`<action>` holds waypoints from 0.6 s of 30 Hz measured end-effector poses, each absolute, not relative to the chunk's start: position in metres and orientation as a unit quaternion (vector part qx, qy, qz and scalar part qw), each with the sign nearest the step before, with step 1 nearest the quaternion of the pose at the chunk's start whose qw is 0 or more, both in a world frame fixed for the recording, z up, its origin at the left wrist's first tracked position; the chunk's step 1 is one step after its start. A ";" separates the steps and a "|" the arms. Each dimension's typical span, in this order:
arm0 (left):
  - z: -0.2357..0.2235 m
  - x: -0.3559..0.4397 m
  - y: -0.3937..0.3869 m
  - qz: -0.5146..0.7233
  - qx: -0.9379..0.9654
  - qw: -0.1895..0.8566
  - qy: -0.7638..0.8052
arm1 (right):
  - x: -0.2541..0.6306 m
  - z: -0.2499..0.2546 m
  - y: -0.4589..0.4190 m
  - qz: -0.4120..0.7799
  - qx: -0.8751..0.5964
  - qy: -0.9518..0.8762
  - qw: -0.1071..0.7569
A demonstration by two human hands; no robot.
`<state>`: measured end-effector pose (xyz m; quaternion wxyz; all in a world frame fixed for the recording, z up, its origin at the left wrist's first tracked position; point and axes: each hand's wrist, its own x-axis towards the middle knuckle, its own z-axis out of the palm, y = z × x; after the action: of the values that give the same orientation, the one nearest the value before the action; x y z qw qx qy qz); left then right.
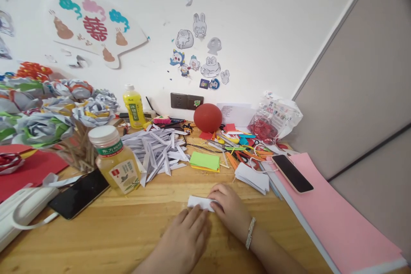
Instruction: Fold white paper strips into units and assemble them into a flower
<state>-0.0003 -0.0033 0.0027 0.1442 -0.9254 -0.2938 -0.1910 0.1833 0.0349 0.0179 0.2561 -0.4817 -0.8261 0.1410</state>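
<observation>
A small folded white paper (196, 201) lies on the wooden table in front of me. My right hand (229, 209) wraps round its right end, thumb below and fingers curled over the top. A bracelet circles that wrist. From below, my left hand (189, 236) presses its fingertips together on the paper's lower edge; its thumb is hidden. Beyond my hands is a stack of green and yellow paper slips (204, 161). To the right sits a stack of white paper slips (252, 177). A large pile of folded white paper strips (157, 150) spreads at the back left.
Paper flowers (45, 124), a wide-mouthed drink bottle (117, 165), a yellow bottle (134, 109) and a black phone (80, 193) stand or lie left. Behind are a red balloon (207, 117) and scissors among scraps. Another phone (292, 173) rests on pink sheets (334, 205).
</observation>
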 end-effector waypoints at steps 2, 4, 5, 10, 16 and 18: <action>0.005 -0.002 -0.003 -0.153 -0.930 0.127 -0.308 | 0.183 0.017 0.035 0.137 -0.482 -0.828 0.252; 0.009 -0.003 -0.003 -0.118 -0.933 0.104 -0.324 | 0.183 0.016 0.035 0.136 -0.484 -0.830 0.242; 0.012 -0.003 -0.003 -0.106 -0.933 0.092 -0.331 | 0.183 0.016 0.035 0.136 -0.484 -0.831 0.237; 0.023 -0.002 -0.005 -0.049 -0.937 0.045 -0.343 | 0.183 0.017 0.035 0.131 -0.483 -0.836 0.227; 0.029 -0.001 -0.003 -0.022 -0.938 0.021 -0.346 | 0.184 0.016 0.035 0.128 -0.478 -0.839 0.224; 0.031 -0.001 -0.002 -0.016 -0.940 0.014 -0.341 | 0.184 0.016 0.035 0.130 -0.477 -0.839 0.227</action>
<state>-0.0011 -0.0021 0.0310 0.0140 -0.9396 -0.3415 -0.0162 0.1839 0.0350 0.0156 0.2265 -0.4767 -0.8394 0.1296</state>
